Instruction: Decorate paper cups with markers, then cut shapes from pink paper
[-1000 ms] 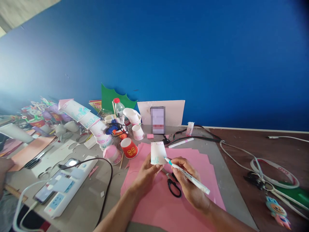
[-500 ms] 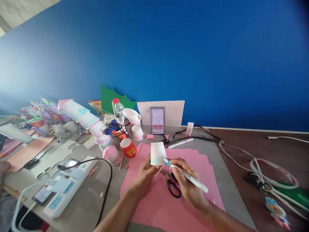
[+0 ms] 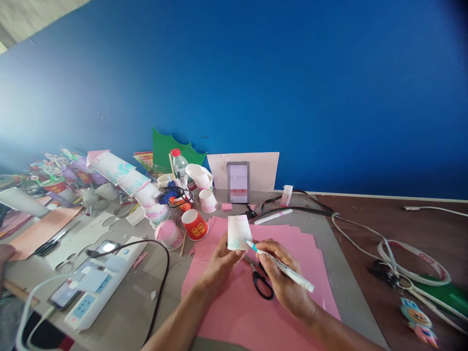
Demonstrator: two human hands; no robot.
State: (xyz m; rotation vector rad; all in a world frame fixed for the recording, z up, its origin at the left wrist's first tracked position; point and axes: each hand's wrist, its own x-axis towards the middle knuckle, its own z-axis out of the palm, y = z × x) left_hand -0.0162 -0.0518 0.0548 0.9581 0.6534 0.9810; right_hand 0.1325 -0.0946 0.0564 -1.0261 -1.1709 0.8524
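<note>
My left hand (image 3: 219, 265) holds a small white paper cup (image 3: 238, 232) upside down over a stack of pink paper sheets (image 3: 237, 312). Teal marks show near the cup's lower rim. My right hand (image 3: 283, 278) grips a white marker with a teal tip (image 3: 280, 265), and the tip touches the cup's lower right side. Black-handled scissors (image 3: 262, 283) lie on the pink paper between my hands.
A red paper cup (image 3: 195, 224), a pink cup (image 3: 170, 234), stacked decorated cups (image 3: 141, 187), a water bottle (image 3: 180, 165) and a propped phone (image 3: 238, 182) stand behind. A white power strip (image 3: 95, 285) with a black cable lies left. Cables and a lanyard (image 3: 413, 258) lie right.
The marker tip has slid a little to the left along the cup's lower edge. The cup and my left hand have barely moved.
</note>
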